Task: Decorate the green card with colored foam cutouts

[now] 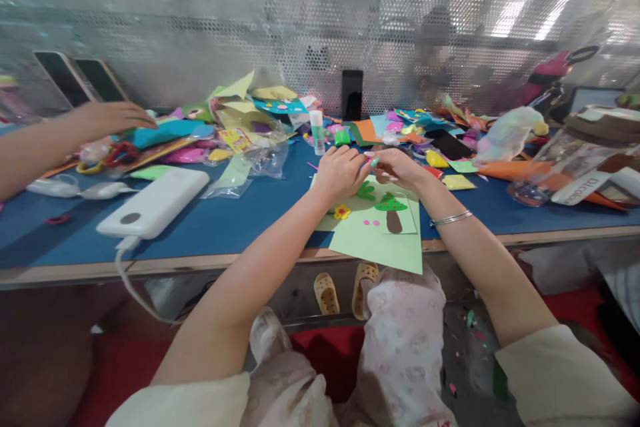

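While my two hands meet just above the middle of the frame, my left hand (340,173) is curled into a loose fist and my right hand (397,168) pinches a tiny pale piece (374,161) between thumb and fingertips; it is too small to tell what it is. Both hands hover over the top edge of a light green card (380,240), which lies on the blue bench (225,220) and hangs over its near edge at centre frame. On the card I see a brown-trunked tree with a green crown (392,210), a green leaf shape (366,191), a yellow flower (342,212) and two pink dots (371,222). A silver bangle (451,218) sits on my right wrist. Just behind my hands stands a glue stick (317,131), and further back a dark phone (352,94) is propped upright. At left of centre lies a white power bank (155,201) with its cable dropping off the bench. In the upper left another person's hand (113,118) rests on a heap of coloured foam sheets (165,137).
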`<state>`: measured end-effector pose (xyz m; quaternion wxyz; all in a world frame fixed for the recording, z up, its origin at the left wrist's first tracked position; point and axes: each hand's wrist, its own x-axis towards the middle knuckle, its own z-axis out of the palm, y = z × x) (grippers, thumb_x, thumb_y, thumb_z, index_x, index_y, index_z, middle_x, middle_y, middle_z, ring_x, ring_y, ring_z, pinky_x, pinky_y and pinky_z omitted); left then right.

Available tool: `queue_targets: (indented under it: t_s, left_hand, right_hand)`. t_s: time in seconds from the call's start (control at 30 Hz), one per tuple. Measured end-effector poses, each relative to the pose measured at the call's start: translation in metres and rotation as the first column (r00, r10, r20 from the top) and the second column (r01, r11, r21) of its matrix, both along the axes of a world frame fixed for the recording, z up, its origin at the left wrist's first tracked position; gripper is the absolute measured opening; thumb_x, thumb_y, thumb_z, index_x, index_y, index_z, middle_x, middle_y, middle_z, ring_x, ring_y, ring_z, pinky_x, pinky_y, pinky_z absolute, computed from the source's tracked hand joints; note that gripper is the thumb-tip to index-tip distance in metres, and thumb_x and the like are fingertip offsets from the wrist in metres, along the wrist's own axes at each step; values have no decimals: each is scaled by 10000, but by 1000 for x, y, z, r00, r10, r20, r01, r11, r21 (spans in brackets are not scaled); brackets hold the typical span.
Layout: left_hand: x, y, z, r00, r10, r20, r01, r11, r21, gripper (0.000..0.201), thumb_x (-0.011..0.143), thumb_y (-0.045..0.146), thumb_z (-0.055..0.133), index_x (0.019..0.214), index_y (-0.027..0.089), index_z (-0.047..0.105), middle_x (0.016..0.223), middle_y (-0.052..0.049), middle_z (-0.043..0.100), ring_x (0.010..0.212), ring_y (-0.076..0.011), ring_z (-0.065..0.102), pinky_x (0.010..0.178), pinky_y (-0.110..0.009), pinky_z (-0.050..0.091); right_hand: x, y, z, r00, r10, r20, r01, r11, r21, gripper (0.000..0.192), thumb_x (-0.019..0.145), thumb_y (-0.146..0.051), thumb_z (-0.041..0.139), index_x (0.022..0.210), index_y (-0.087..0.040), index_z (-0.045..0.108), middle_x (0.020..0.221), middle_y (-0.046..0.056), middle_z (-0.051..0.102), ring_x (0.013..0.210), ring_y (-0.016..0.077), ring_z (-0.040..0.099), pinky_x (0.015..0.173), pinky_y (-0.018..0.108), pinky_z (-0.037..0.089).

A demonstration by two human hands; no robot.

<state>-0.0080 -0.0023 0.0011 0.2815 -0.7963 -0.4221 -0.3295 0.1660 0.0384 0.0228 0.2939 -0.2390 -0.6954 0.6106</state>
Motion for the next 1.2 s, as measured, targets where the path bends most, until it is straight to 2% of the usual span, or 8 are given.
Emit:
queue_targets:
  t_s: [0.17,0.27,0.37,0.5,0.57,0.87,1.03,1.2]
  left_hand:
    - [1,-1,-1,1000,3,11,-3,1000,-4,461,928,475,326,782,151,620,761,-82,630,787,-197,549,692,-321,338]
    - [1,1,-3,1000,-11,21,12,999,-43,461,914,497,353,790,139,616,756,-95,633,779,-204,552,663,-317,342]
    - [1,4,-5,999,-50,4,50,995,-91,446,924,469,340,800,136,609,763,-103,637,772,-205,552,649,-314,346]
    - [0,6,-6,998,-68,-17,67,993,-96,434,954,357,267,747,149,587,725,-88,622,752,-193,545,642,-311,354]
    - [0,6,-6,997,-78,-22,76,993,-89,427,954,326,256,748,148,585,721,-87,616,745,-194,542,642,-314,359]
    - [4,3,-5,994,-92,-60,85,991,-101,392,944,266,246,799,130,583,744,-99,620,745,-197,553,644,-311,371]
    - [0,0,-1,993,-111,-52,100,978,-184,384,900,458,371,815,146,578,727,-73,608,728,-195,565,606,-296,364]
    - [2,2,-5,997,-44,58,55,974,-221,522,945,481,242,826,143,622,773,-83,634,732,-177,583,616,-283,376]
  right_hand:
    - [-1,-2,-1,1000,-24,-7,24,998,62,299,853,-299,567,614,-149,469,448,-81,320,378,32,250,397,186,203]
    - [-2,-3,-2,999,-39,34,37,998,57,339,862,-351,560,607,-158,447,450,-77,306,376,36,271,383,183,207]
    - [-4,-3,-3,992,-88,87,89,996,-7,324,871,-393,539,653,-162,477,448,-60,359,359,49,313,361,186,213]
    - [-6,-1,-3,990,-96,107,103,993,-60,479,884,-532,435,600,-150,493,429,-12,425,342,64,352,338,200,228]
    - [-6,-1,-2,989,-86,123,95,994,-62,516,870,-561,440,576,-141,505,425,3,441,341,65,361,334,202,235]
    - [-5,-6,3,981,-107,161,117,992,-55,494,848,-538,504,557,-139,511,441,1,449,360,61,365,352,210,268]
    - [-2,-5,1,989,-83,126,84,996,-2,371,819,-442,586,641,-118,550,527,-23,445,382,33,339,354,189,224]
    - [1,-1,-4,995,-6,98,5,1000,8,207,814,-254,591,673,-151,479,471,-69,365,377,28,282,365,169,177]
